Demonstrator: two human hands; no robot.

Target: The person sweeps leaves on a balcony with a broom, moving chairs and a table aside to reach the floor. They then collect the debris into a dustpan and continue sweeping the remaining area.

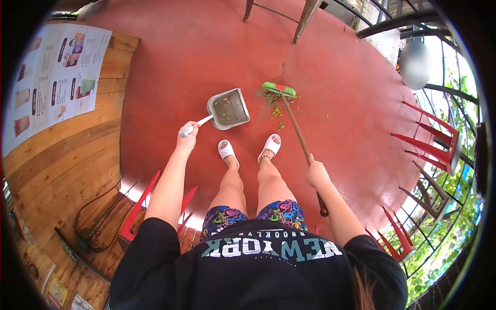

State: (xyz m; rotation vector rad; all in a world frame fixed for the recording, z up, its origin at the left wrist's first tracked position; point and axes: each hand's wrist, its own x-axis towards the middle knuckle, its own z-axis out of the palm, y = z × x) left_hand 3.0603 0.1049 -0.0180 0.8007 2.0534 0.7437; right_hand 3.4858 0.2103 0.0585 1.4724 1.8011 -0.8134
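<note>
My left hand (189, 135) is wrapped round the white handle of a dustpan (228, 109), whose grey pan lies to the left of centre, its open side facing right. A few bits of leaf show inside the pan. Round the brown stick of a broom (295, 121), my right hand (317, 173) is closed, with the stick's end sticking out below the fist. The broom's green bristle head (279, 90) rests on the red floor to the right of the dustpan. Yellow-green leaves (277, 111) and darker debris lie under and around the bristles.
Red and wooden stools (434, 142) line the metal railing on the right. Wooden furniture legs (308, 20) stand at the top. A plank counter (111, 85) with a menu poster (57, 77) runs along the left, and a red stool (137, 209) stands near my left arm.
</note>
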